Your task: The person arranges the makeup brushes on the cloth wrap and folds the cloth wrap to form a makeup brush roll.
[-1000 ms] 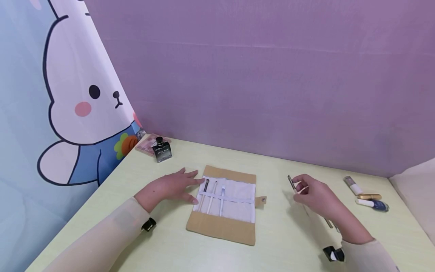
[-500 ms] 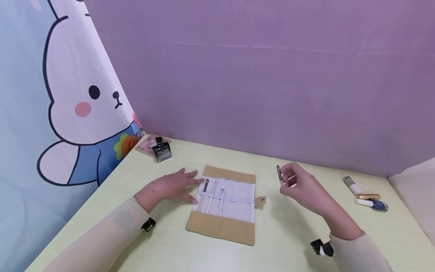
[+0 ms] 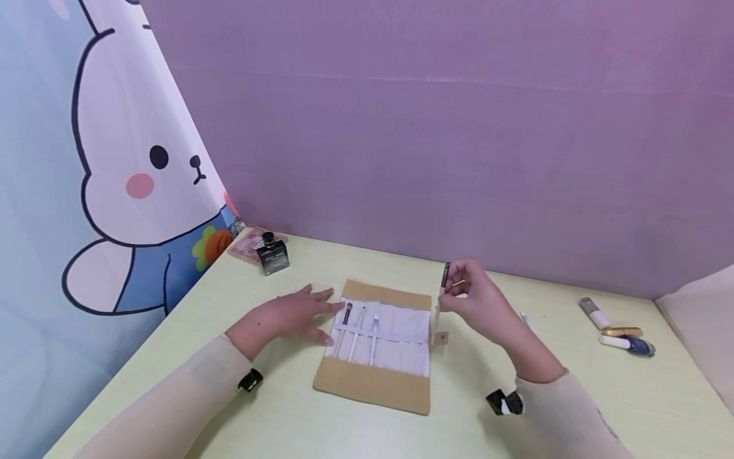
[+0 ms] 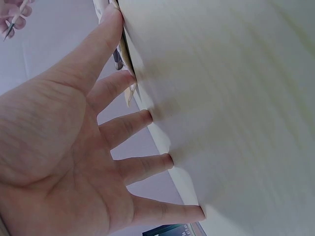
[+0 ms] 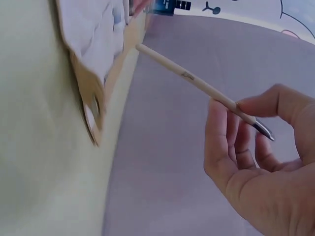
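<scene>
A tan brush roll (image 3: 373,387) lies unfolded on the table, its pale lining facing up. Three makeup brushes, among them a dark-tipped brush (image 3: 347,313), stand side by side under its elastic band at the left. My left hand (image 3: 287,320) rests with spread fingers at the roll's left edge, fingertips on the tabletop. Between thumb and fingers, my right hand (image 3: 480,307) pinches another makeup brush (image 5: 187,74) by the dark-ferrule end. Its light handle slants down toward the roll's right side, overlapping the snap tab (image 3: 441,339) in the head view.
At the back left, a black perfume bottle (image 3: 273,256) stands before a pink palette (image 3: 246,245). Nail polish bottles (image 3: 639,347) and a gold tube (image 3: 623,331) lie at the right. A thin pale stick (image 3: 527,321) shows behind my right forearm. A purple backdrop (image 3: 436,159) rises behind the table.
My right hand has carried the pinched brush leftward, from the table's right side to the roll's right edge, and the brush is now more upright. The left hand has stayed put.
</scene>
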{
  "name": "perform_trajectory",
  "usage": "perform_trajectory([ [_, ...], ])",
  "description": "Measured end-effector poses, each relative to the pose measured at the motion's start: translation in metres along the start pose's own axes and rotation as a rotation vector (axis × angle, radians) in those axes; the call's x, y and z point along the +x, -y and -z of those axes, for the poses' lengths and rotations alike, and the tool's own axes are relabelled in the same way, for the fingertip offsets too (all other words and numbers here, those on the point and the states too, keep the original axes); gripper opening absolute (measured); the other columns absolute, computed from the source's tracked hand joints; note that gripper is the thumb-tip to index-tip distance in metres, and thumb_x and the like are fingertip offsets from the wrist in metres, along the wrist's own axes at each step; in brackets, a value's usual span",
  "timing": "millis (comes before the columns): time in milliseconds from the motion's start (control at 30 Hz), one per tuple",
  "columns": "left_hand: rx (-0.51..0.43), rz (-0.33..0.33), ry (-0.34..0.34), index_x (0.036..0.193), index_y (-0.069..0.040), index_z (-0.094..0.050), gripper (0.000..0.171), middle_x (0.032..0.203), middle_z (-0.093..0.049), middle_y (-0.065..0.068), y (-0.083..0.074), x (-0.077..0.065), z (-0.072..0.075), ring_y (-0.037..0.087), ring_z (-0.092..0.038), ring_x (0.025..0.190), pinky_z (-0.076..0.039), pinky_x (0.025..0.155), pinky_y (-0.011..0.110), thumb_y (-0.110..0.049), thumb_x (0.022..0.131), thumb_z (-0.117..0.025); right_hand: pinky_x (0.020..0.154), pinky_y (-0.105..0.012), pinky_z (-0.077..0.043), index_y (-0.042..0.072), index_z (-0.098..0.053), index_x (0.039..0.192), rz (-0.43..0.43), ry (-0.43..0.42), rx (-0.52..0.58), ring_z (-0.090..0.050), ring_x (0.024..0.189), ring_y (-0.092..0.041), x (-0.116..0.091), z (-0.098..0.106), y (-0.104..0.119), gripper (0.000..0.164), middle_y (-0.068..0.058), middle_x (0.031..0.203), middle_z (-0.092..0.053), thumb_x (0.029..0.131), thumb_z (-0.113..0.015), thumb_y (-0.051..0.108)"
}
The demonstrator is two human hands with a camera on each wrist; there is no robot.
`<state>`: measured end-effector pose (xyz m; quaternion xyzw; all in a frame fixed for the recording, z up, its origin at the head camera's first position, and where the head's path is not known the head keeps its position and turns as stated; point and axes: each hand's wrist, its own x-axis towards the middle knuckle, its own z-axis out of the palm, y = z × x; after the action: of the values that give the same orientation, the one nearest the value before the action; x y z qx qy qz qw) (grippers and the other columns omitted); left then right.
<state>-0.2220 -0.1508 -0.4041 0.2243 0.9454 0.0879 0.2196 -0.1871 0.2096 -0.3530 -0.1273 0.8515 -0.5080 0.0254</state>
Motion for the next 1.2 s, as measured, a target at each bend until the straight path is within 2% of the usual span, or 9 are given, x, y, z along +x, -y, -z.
perform_trajectory([
  [267, 0.001, -0.008, -0.005, 0.164, -0.034, -0.044, 0.082, 0.18, -0.025, 0.009, -0.001, 0.0, 0.0, 0.054, -0.016, 0.165, -0.032, 0.123, 0.077, -0.057, 0.093, -0.077, 0.079, -0.024, -0.061, 0.001, -0.041, 0.121, -0.081, -0.074, 0.124, -0.062, 0.094, -0.016, 0.019, -0.027, -0.007, 0.039, -0.011, 0.109, -0.057, 0.093, -0.067, -0.006],
  [800, -0.011, -0.003, 0.0, 0.164, -0.034, -0.044, 0.082, 0.18, -0.025, 0.008, -0.002, -0.001, 0.0, 0.054, -0.016, 0.165, -0.031, 0.123, 0.078, -0.057, 0.092, -0.078, 0.08, -0.026, -0.065, 0.003, -0.041, 0.124, -0.148, -0.101, 0.261, -0.064, 0.092, -0.016, 0.042, -0.059, -0.022, 0.042, -0.013, 0.114, -0.054, 0.091, -0.064, -0.009],
  [1000, -0.004, -0.002, 0.004, 0.164, -0.035, -0.043, 0.083, 0.18, -0.025, 0.007, -0.001, 0.0, -0.001, 0.053, -0.016, 0.165, -0.031, 0.123, 0.077, -0.059, 0.092, -0.077, 0.08, -0.029, -0.066, 0.001, -0.042, 0.124, -0.157, -0.088, 0.236, -0.065, 0.088, -0.015, 0.046, -0.064, -0.028, 0.041, -0.014, 0.113, -0.055, 0.09, -0.064, -0.009],
  [1200, 0.0, 0.002, -0.001, 0.164, -0.036, -0.043, 0.084, 0.18, -0.025, 0.007, -0.001, 0.0, 0.0, 0.052, -0.016, 0.165, -0.032, 0.123, 0.077, -0.059, 0.091, -0.078, 0.079, -0.032, -0.067, -0.002, -0.039, 0.136, -0.182, -0.037, 0.219, -0.068, 0.085, -0.018, 0.047, -0.067, -0.028, 0.051, -0.015, 0.11, -0.057, 0.091, -0.063, -0.008],
])
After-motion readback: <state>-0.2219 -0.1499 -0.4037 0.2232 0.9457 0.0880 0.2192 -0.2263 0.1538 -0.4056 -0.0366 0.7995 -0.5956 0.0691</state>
